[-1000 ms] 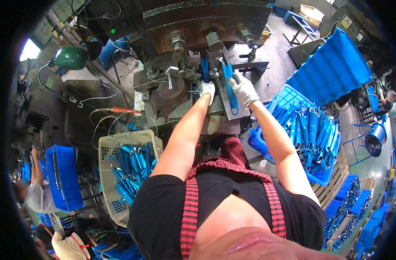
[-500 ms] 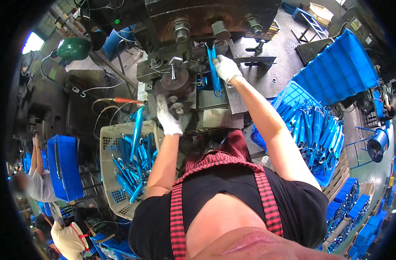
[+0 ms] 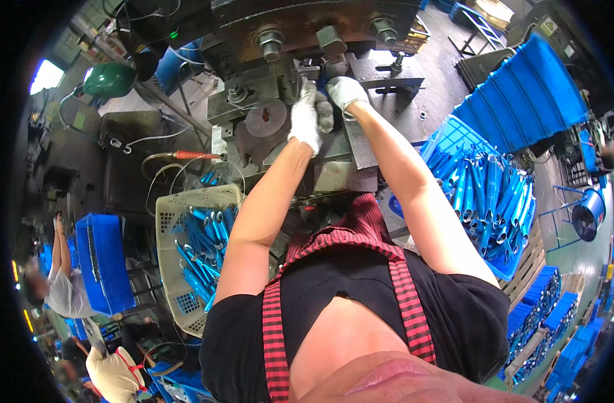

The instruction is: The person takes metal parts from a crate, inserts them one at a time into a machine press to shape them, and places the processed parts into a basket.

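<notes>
My left hand, in a white glove, is at the middle of the press's lower tooling. Its fingers point away from me and look closed, but what they hold is hidden. Close on its right, my gloved right hand is bent over the die, fingers curled in. Only a sliver of a blue metal tube shows between the two hands; most of it is covered. Left of the hands lies a round steel disc. Above them sits the press's heavy upper block with large bolts.
A cream plastic basket with blue metal tubes stands at my left. At my right, a blue crate is heaped with similar tubes; a tilted blue bin is behind it. A red-handled hose lies left of the press. Other people work far left.
My left hand has moved right and away from me, to beside the right hand. A blue tube seen in mid-air over the cream basket is gone from there. The tube at the die is now mostly covered.
</notes>
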Tool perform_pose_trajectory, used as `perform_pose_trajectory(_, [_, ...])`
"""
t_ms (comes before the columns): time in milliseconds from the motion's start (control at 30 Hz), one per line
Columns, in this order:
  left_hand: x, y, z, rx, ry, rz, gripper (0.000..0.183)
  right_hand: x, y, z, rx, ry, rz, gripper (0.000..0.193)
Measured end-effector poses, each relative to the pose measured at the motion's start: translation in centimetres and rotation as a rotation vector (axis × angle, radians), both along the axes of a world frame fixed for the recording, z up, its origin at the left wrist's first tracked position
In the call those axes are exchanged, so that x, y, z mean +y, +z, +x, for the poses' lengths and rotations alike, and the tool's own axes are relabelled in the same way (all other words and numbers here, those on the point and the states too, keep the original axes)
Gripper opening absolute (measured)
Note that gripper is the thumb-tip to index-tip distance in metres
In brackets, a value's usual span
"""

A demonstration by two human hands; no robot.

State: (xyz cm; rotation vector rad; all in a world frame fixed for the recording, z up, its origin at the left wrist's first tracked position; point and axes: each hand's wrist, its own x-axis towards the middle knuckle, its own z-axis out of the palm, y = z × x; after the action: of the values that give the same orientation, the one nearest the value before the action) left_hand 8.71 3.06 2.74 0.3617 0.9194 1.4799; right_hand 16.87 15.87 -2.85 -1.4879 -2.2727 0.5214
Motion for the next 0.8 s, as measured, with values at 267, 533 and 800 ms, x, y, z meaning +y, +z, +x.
perform_pose_trajectory(267, [5.8,-8.5,5.3,-0.521,-0.219,-0.124,0.031,-2.9,4.7,17.2,-0.240,0.008,0.195,0.020])
perform_pose_trajectory(533, [5.7,-7.5,8.1,-0.240,-0.080,-0.221,0.032,-10.2,7.8,42.2,-0.954,0.369,0.058,0.023])
perform_pose_trajectory(800, [6.0,-7.3,8.7,-0.181,-0.080,-0.244,0.032,-12.7,9.0,38.5,-0.912,0.025,-0.156,0.029])
